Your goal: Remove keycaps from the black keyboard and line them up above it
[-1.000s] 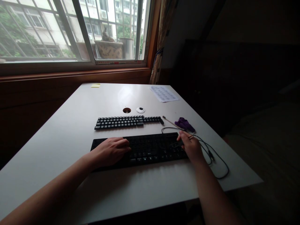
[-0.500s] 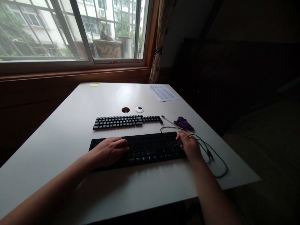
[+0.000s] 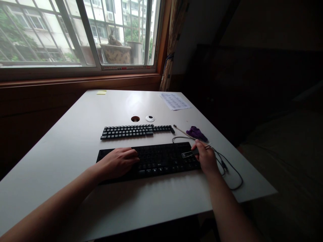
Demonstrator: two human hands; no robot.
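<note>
A black keyboard (image 3: 161, 164) lies in front of me, with many of its keycaps off in the upper part and several still on in the lower rows. My left hand (image 3: 122, 162) rests on its left half, fingers curled together and pressing it down. In my right hand (image 3: 205, 156), above the right end, is a wire keycap puller (image 3: 188, 154) with a dark handle. Its wire loop reaches left over the keys, and a small dark keycap seems to sit at its tip. Behind the keyboard, loose keycaps (image 3: 127, 132) stand in neat rows.
Beyond the right hand lie a purple cloth (image 3: 196, 133), a thin brush-like stick (image 3: 181, 130) and the looped black cable (image 3: 238, 183). Farther back on the white table (image 3: 63, 134) are a cable hole (image 3: 135, 119), its round cover (image 3: 149, 118), printed papers (image 3: 174, 101) and yellow notes (image 3: 101, 92).
The puller in my right hand has lifted slightly and turned, so its wire loop shows more clearly, with a dark piece at its tip. My left hand stays on the keyboard.
</note>
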